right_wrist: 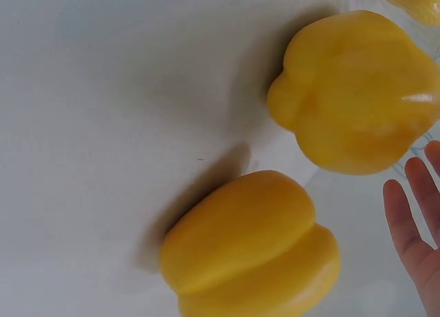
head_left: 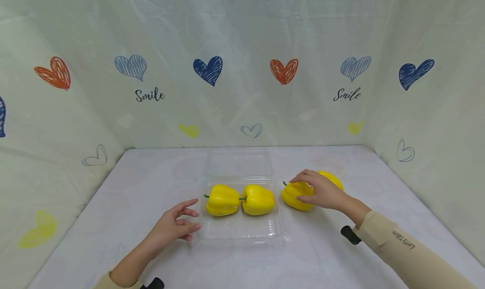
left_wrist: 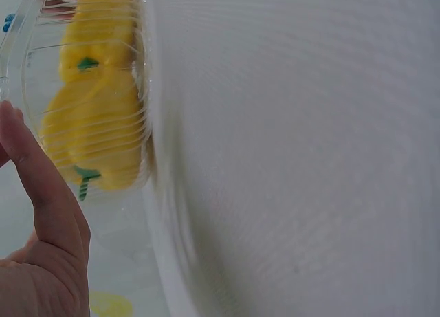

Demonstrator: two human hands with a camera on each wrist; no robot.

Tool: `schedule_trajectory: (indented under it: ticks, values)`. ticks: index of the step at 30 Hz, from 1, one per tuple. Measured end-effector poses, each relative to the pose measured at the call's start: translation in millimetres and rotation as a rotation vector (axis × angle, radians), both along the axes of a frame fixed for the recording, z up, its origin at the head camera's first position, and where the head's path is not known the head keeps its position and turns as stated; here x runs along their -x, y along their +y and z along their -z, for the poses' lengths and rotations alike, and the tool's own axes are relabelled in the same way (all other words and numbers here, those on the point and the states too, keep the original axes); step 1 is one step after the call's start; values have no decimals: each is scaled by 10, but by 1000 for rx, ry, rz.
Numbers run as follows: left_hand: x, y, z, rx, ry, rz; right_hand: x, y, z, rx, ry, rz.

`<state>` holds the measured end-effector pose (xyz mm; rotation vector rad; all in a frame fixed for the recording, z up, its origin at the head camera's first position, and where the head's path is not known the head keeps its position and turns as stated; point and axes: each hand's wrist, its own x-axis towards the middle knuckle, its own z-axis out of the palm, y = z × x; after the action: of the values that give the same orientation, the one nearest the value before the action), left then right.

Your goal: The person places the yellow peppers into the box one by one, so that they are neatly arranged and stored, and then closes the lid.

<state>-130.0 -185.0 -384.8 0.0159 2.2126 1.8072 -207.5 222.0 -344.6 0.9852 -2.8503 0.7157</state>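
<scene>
Currently, your right hand (head_left: 320, 191) is spread wide around the nearer loose pepper (head_left: 291, 196), thumb on its near side; from the right wrist, the straight fingers (right_wrist: 402, 224) stand just beside its skin, so no firm hold shows, and contact at the thumb cannot be told. Just behind that grip, partly hidden by your hand, lies the second loose pepper (head_left: 332, 178). Left of the grip, beside the nearer loose pepper, sits the clear tray (head_left: 246, 230), carrying the right tray pepper (head_left: 259, 199) and, farther over, the left tray pepper (head_left: 222, 201), side by side along its far half. At the tray's opposite edge your left hand (head_left: 172, 228) rests loosely spread, holding nothing; whether it touches the plastic is unclear. Beyond the tray, its clear lid (head_left: 238, 167) lies folded back on the table (head_left: 151, 175). Judged step: reaching to take the nearer loose pepper. Next move, probably: draw fingers and thumb in evenly on its rounded sides, clear of the stem, before lifting.
</scene>
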Motion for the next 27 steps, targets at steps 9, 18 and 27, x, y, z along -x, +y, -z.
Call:
schedule_trajectory:
  ticks: [9,18,27]
  values:
    - [0,3,11,-6,5,4,28,59,87,14,34,-3]
    - [-17,21,-14,-6,0,-9,63,94,175,-2,-25,31]
    - [-33,49,-52,6,-11,-33,73,98,210,-1,-31,30]
